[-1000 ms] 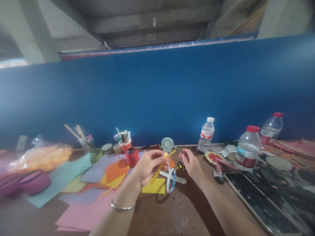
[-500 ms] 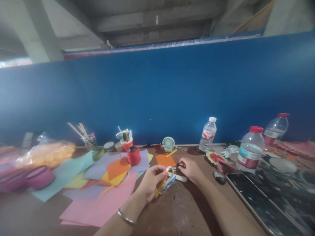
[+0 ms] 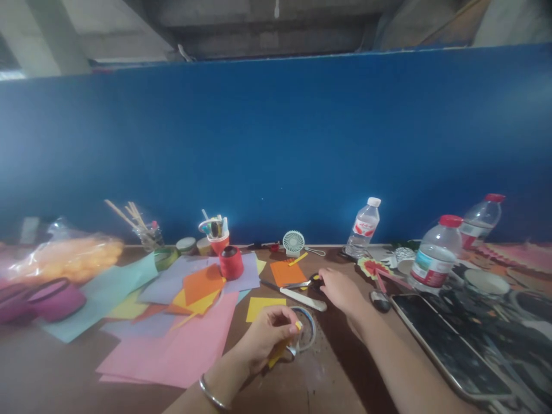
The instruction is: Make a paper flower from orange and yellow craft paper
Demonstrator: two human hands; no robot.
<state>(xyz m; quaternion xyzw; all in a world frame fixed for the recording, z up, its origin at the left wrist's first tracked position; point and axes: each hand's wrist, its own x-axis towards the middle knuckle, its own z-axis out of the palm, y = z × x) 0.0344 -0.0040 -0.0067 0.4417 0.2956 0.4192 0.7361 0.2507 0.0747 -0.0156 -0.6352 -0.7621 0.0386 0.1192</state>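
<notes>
Head view, thin round white-and-blue hoop (image 3: 314, 332), narrow yellow strip (image 3: 275, 360)

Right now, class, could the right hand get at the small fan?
Probably yes: the right hand is at the scissors, and towards the small fan only low things, such as orange paper and a yellow strip, seem to lie.

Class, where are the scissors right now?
In the head view, the scissors are just right of centre, blades along the near edge of the orange paper, handles at the right hand.
</notes>
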